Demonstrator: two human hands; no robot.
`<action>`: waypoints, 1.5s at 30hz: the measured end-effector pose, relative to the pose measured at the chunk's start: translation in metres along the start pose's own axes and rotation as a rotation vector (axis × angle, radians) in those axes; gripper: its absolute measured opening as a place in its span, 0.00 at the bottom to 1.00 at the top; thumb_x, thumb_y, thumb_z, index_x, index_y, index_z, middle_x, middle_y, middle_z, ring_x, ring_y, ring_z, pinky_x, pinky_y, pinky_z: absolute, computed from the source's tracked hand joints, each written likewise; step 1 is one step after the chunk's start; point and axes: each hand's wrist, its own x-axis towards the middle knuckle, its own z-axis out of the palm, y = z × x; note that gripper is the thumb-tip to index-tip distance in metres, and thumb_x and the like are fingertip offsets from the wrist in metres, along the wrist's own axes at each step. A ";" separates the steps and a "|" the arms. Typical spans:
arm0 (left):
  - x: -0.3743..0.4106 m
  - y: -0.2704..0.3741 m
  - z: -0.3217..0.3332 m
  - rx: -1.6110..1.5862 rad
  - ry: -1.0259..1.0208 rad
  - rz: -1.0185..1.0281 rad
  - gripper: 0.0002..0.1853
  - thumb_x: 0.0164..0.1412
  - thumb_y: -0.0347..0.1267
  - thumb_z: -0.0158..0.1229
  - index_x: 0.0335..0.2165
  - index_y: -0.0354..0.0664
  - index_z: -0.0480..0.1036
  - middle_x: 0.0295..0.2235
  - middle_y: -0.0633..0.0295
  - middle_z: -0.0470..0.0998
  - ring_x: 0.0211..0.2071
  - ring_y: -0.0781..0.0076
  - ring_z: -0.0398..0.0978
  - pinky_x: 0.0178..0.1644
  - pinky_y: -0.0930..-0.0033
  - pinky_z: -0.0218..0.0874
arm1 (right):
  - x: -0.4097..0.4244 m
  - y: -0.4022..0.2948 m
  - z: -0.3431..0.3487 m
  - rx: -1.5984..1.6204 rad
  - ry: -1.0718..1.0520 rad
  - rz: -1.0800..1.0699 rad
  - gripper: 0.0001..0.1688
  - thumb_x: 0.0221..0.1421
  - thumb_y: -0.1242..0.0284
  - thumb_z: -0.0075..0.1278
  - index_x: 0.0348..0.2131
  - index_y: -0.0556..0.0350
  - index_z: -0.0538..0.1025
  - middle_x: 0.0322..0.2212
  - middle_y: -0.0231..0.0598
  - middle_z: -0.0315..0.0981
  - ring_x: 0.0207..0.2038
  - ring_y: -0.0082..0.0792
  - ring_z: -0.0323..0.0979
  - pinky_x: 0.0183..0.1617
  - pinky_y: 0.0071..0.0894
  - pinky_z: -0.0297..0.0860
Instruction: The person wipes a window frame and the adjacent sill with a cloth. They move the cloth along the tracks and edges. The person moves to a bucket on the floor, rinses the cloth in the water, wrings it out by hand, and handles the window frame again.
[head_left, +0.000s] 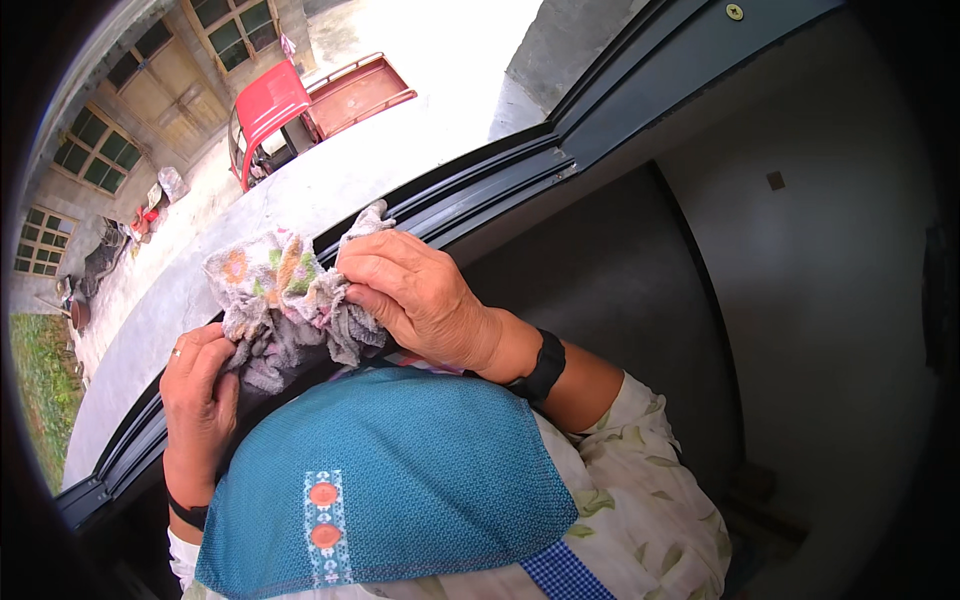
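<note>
A crumpled, damp-looking terry cloth (289, 281) with a floral print and grey soiled patches is stretched between my two hands. My right hand (427, 300) pinches its right side between thumb and fingers, and one end pokes up above the knuckles. At the cloth's left edge, my left hand (196, 382) has its fingers curled around the fabric. Both hands are over the dark metal track of a sliding window frame (480, 184), directly in front of my chest. The cloth hides the middle stretch of this track.
A blue apron (390, 480) covers my front, close below the hands. Past the pale ledge (180, 300) lies a sunlit yard with a red three-wheeled cargo vehicle (274, 105) and a building with paned windows (97, 150). A dim interior wall (810, 300) stands on the right.
</note>
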 end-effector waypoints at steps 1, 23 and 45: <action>0.005 0.004 0.002 -0.075 0.009 -0.012 0.16 0.39 0.14 0.52 0.32 0.33 0.70 0.36 0.47 0.74 0.37 0.50 0.73 0.42 0.62 0.66 | 0.009 -0.009 -0.005 0.010 0.054 -0.037 0.14 0.44 0.80 0.57 0.36 0.58 0.74 0.36 0.42 0.71 0.40 0.43 0.71 0.45 0.39 0.69; 0.009 0.007 0.026 -0.067 0.083 0.072 0.16 0.35 0.20 0.48 0.31 0.31 0.67 0.36 0.41 0.72 0.34 0.44 0.72 0.41 0.58 0.66 | -0.046 0.031 -0.112 -1.142 -0.201 0.399 0.45 0.46 0.61 0.61 0.58 0.62 0.60 0.58 0.63 0.55 0.31 0.45 0.74 0.36 0.39 0.72; 0.063 0.050 -0.039 -0.147 -0.003 0.070 0.11 0.52 0.26 0.55 0.37 0.33 0.72 0.36 0.51 0.72 0.37 0.64 0.71 0.43 0.68 0.62 | -0.043 0.007 -0.081 -0.270 0.051 0.379 0.41 0.44 0.81 0.57 0.58 0.51 0.62 0.51 0.49 0.56 0.34 0.43 0.72 0.36 0.36 0.72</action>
